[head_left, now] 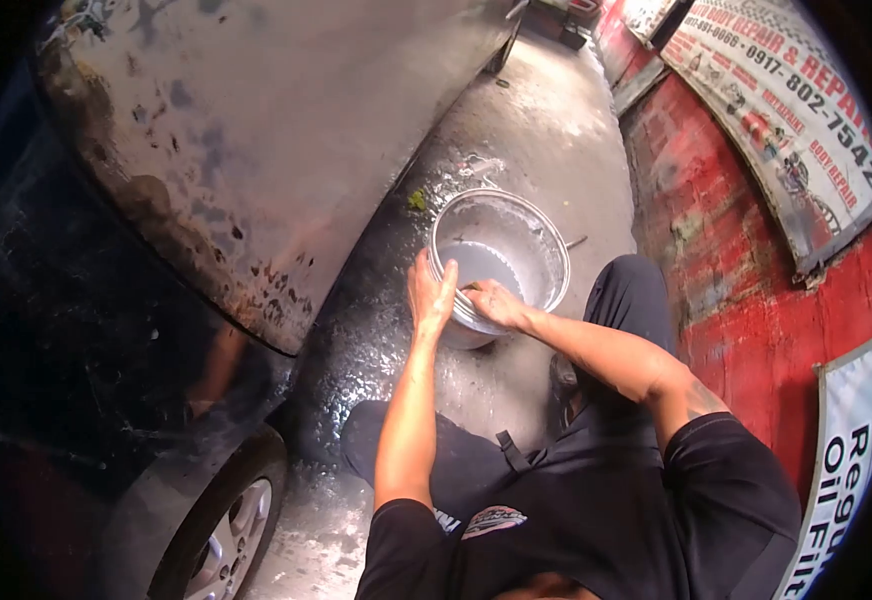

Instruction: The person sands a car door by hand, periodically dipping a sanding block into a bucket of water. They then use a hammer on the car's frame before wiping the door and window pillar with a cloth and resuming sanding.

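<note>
A clear plastic bucket (546, 250) with milky water stands on the wet concrete in front of me. My left hand (430, 293) rests on the bucket's near-left rim, fingers spread and pointing up. My right hand (497, 303) reaches over the near rim and is closed around a small dark thing, perhaps a piece of sandpaper or a sponge, held at the water's edge. What exactly it holds is too small to tell.
A car body (256, 130) with sanded, patchy grey paint fills the left, its wheel (226, 530) at the bottom left. A red wall (736, 250) with repair-shop banners runs along the right. Wet concrete floor (546, 130) stretches ahead.
</note>
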{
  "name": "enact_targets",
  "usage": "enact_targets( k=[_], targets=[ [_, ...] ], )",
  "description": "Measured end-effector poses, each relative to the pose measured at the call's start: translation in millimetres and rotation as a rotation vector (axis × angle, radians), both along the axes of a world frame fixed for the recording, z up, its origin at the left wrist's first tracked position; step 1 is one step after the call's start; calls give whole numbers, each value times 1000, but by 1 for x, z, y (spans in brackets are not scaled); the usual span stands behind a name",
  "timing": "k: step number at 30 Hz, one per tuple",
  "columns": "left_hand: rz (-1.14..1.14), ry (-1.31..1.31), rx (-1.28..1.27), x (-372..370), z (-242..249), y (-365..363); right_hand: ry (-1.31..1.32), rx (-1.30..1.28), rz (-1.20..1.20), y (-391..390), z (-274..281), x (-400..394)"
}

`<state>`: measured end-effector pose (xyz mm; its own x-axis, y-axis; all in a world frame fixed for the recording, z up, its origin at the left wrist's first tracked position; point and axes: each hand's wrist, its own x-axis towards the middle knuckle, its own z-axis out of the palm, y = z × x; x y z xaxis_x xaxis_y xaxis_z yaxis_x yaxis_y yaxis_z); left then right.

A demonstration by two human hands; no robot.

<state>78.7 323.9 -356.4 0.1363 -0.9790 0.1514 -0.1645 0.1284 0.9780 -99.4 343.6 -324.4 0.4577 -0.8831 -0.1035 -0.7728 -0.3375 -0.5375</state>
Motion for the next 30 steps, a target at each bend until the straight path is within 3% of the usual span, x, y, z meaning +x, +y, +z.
enact_targets(
  k=[7, 10, 19, 22, 24, 25, 28, 30],
  targets=[
    [21, -53, -16, -4, -11, -6, -33, 46, -51, -3, -3, 2],
    [14, -59, -5, -4, -3, -3, -88, 201, -234, 3, 11, 11],
    [-18, -105, 44, -7, 15, 4, -148, 300, -157, -11, -4, 0],
    [-19, -68, 7, -12, 16, 0, -38, 247, 41, -37, -4, -16],
    [12, -109, 25, -15, 12, -2, 425, 131, 277, -70, 3, -33],
    [22, -97, 40, -16, 11, -3, 468, -30, 336, -87, -2, -43],
    [51, -63, 97, -22, 14, -5, 591, 31, 283, -139, -20, -56],
    [22, 5, 110, -23, 18, -3, 517, 61, 262, -153, -52, -65]
  ],
)
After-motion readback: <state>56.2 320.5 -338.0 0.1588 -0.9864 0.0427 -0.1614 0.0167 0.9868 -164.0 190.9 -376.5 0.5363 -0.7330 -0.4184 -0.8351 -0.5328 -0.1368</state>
